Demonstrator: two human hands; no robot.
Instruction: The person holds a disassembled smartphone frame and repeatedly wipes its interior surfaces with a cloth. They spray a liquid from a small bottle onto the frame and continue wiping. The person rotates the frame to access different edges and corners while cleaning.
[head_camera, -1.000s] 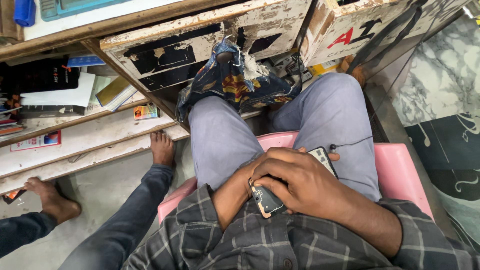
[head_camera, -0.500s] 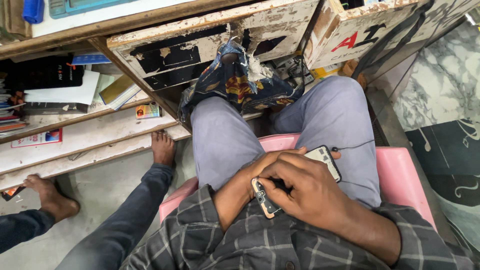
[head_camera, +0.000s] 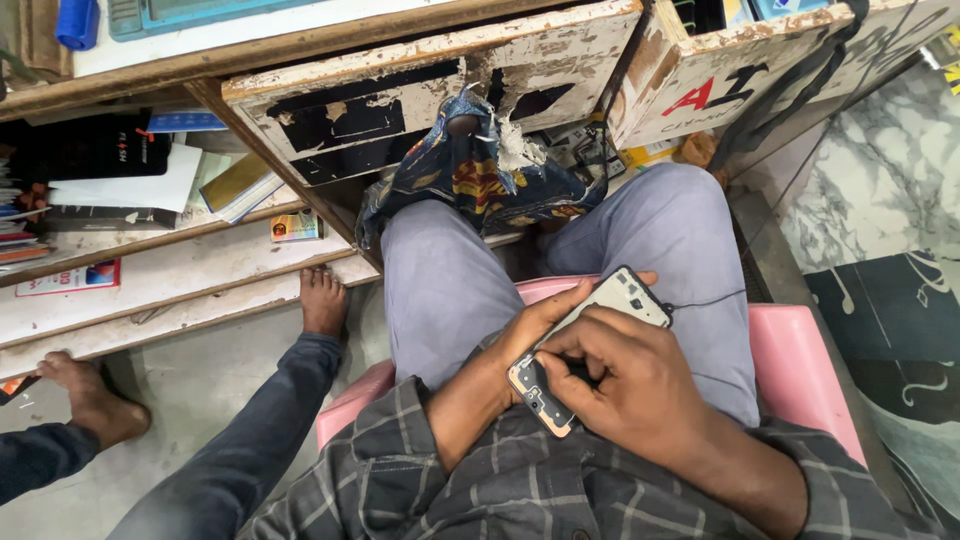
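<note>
I sit on a pink stool and look down at my lap. A slim phone body, pale on its upper part with a darker camera end near my belly, lies tilted between both hands. My left hand cradles it from underneath, fingers wrapped around its left edge. My right hand covers the lower half from above, fingertips pressing on the phone's surface near the darker end. A thin black wire runs across my right thigh.
A chipped white wooden drawer front stands ahead, with a patterned blue cloth hanging under it. Shelves with books and boxes sit at left. Another person's leg in dark trousers and bare feet are at lower left. Marble flooring lies right.
The phone has tipped up and its pale upper end now shows more clearly above my right hand. My right fingers have shifted along its lower part.
</note>
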